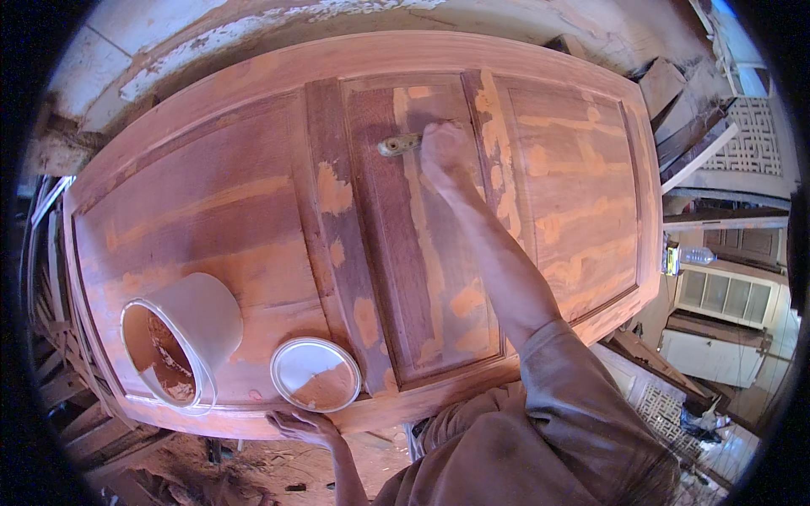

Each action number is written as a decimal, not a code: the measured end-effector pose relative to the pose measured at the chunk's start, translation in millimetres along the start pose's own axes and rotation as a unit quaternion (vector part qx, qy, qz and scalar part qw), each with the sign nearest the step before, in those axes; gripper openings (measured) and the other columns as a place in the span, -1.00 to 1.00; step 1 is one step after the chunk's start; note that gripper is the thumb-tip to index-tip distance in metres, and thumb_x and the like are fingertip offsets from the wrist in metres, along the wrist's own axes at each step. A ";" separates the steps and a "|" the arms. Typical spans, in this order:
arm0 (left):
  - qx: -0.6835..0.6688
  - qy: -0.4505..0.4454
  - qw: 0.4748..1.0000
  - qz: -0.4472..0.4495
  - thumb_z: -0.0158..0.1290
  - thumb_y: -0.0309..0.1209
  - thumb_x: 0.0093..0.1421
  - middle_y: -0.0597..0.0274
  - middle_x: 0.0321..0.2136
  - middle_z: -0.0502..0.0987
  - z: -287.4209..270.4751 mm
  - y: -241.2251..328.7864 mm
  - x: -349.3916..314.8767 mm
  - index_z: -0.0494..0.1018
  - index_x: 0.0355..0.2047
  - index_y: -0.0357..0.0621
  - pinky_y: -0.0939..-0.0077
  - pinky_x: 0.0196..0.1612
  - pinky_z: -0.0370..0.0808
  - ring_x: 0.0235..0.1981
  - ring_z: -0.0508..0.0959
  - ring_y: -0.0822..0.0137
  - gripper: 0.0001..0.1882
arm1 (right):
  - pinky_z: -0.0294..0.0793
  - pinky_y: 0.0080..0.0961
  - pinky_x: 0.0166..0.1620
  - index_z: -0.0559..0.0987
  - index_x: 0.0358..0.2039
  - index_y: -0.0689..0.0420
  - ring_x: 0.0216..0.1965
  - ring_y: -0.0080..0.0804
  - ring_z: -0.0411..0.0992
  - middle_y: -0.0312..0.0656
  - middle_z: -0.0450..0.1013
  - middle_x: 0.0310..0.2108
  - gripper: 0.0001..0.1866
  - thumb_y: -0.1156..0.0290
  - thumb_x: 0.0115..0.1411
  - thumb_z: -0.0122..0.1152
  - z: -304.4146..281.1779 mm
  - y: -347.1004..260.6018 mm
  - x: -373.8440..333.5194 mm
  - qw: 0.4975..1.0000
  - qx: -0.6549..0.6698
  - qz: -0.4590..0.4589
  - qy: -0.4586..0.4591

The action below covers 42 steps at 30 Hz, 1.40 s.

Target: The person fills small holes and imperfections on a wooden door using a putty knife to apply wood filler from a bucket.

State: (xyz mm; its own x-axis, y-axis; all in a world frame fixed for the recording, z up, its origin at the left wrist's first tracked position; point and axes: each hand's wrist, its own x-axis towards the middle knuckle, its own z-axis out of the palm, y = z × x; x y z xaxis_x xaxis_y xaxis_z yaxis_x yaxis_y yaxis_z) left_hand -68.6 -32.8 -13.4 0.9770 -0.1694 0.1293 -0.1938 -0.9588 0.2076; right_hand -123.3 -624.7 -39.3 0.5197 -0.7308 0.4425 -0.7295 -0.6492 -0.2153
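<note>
A wooden panelled door (253, 126) lies before me, streaked with orange filler. My right hand (445, 152) is closed round a putty knife (398, 145) over the upper part of the narrow middle panel. The worn handle, with a hole in its end, sticks out to the left of the fist; the blade is hidden. At the near edge of the door, my left hand (304, 427) rests with its fingers stretched out, holding nothing. Just above it sits a round white lid (297, 361) carrying a mound of orange filler. Further left, a white bucket (211, 316) lies on its side, filler coating its inside.
Wood scraps (76, 396) are piled at the left, below the door's edge. Planks (696, 148) lean by the far right corner. A clear plastic bottle (697, 255) and a pale glazed cabinet frame (730, 295) are at the right. A stained wall (202, 59) runs behind the door.
</note>
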 end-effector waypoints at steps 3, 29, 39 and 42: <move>-0.006 0.003 1.000 -0.018 -0.39 0.09 0.35 -0.22 0.25 0.10 -1.6 5.4 -2.2 0.11 0.22 -0.33 -0.14 0.23 0.10 0.24 0.14 -0.18 -0.27 | 0.38 -0.24 -0.45 0.43 -0.63 0.14 -0.50 -0.25 0.42 -0.11 0.41 -0.60 -0.78 0.44 0.17 0.08 -12.0 1.1 1.3 0.996 0.084 -0.031 0.031; -0.007 0.019 1.000 -0.004 -0.27 -0.05 0.37 -0.27 0.19 0.19 -4.0 4.3 3.2 0.21 0.16 -0.36 -0.07 0.22 0.13 0.22 0.19 -0.16 -0.40 | 0.52 -0.30 -0.25 0.55 -0.22 0.25 -0.31 -0.20 0.54 0.03 0.53 -0.42 -0.69 0.25 0.21 0.10 -75.4 77.5 46.3 0.948 0.105 0.118 -0.277; -0.014 0.010 1.000 -0.023 -0.32 0.01 0.37 -0.26 0.20 0.16 -6.6 15.1 5.1 0.17 0.17 -0.35 -0.10 0.24 0.07 0.24 0.15 -0.16 -0.36 | 0.54 -0.42 -0.32 0.51 -0.12 0.21 -0.36 -0.37 0.54 -0.09 0.54 -0.36 -0.73 0.33 0.26 0.07 -66.6 75.7 44.5 0.938 0.118 0.138 -0.297; -0.008 0.013 1.000 -0.025 -0.32 0.01 0.37 -0.27 0.20 0.16 -7.2 12.3 3.8 0.17 0.16 -0.36 -0.11 0.24 0.06 0.24 0.15 -0.17 -0.36 | 0.61 -0.43 -0.30 0.47 -0.05 0.26 -0.29 -0.34 0.54 -0.05 0.51 -0.20 -0.72 0.37 0.32 0.02 -74.4 69.5 42.5 0.842 0.341 0.293 -0.299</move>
State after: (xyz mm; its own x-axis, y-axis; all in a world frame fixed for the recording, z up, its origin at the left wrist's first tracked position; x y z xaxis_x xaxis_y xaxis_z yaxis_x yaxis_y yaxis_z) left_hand -67.9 -43.5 -3.3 0.9829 -0.1146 0.1439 -0.1459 -0.9620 0.2306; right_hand -185.0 -685.2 29.3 0.4389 -0.8107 -0.3876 -0.6197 0.0393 -0.7839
